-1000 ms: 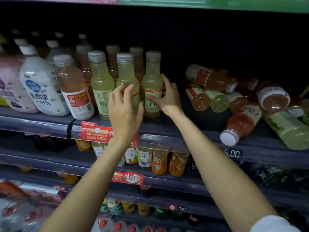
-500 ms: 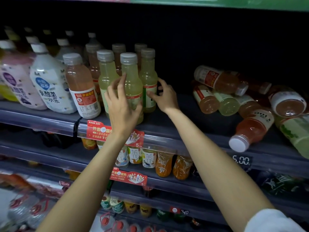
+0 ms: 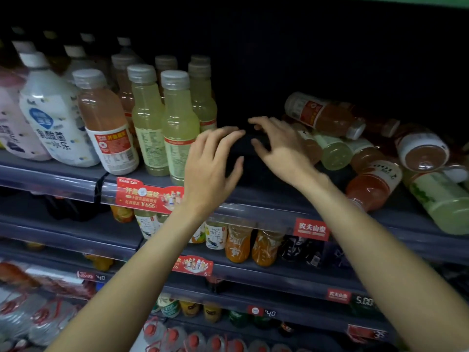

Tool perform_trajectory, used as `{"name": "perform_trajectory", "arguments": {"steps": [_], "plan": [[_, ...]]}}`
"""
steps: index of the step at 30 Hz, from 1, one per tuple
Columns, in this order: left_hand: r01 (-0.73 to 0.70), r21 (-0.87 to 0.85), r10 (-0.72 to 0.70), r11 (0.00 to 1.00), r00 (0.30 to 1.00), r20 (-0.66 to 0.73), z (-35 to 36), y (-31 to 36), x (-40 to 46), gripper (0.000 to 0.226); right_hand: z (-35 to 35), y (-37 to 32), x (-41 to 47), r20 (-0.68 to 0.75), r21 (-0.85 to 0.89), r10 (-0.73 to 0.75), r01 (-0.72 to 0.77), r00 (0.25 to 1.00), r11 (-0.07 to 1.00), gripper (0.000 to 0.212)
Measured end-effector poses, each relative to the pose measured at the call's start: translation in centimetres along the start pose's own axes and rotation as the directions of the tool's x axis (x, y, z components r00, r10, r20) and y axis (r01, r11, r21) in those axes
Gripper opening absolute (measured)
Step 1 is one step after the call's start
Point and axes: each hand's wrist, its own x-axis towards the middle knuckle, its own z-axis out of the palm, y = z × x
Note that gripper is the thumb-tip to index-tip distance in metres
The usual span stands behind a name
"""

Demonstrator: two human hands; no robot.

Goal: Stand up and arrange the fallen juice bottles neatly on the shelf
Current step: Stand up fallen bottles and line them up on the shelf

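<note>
You face a dim retail shelving unit with a dark back panel (image 3: 330, 47). Grey shelf rails (image 3: 50, 179) run left to right; a red promotion tag (image 3: 147, 196) and price labels (image 3: 364, 301) clip to them.

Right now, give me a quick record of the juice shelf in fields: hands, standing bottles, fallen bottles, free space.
left hand: open, holding nothing, over the shelf gap
right hand: open, holding nothing, fingers spread
standing bottles: pale green juice bottles and an orange juice bottle upright in rows at left
fallen bottles: pile of orange and green bottles on their sides at right
free space: bare shelf between rows and pile
</note>
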Motion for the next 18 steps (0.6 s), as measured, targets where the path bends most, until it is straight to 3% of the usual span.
{"name": "perform_trajectory", "arguments": {"steps": [3,7,11,18], "plan": [[0.029,0.018,-0.031,0.999,0.985,0.171,2.8,1.0,0.9,0.043,-3.5,3.2,-0.8,-0.077,-0.356,-0.008,-0.02,0.997,0.934,0.033],[-0.08,0.044,0.065,0.996,0.958,0.279,7.5,3.1,2.8,0.039,-6.5,8.6,-0.8,-0.034,-0.663,0.207,-0.178,0.978,0.728,0.035],[-0.03,0.006,0.026,1.0,0.946,0.322,11.7,4.9,5.2,0.04,-6.9,11.8,-0.4,0.027,-0.713,0.431,-0.285,0.902,0.641,0.036],[-0.023,-0.086,0.045,0.996,0.964,0.263,14.4,6.1,5.6,0.049,-6.8,11.7,-1.4,-0.052,-0.681,0.356,-0.294,0.933,0.671,0.039]]}}
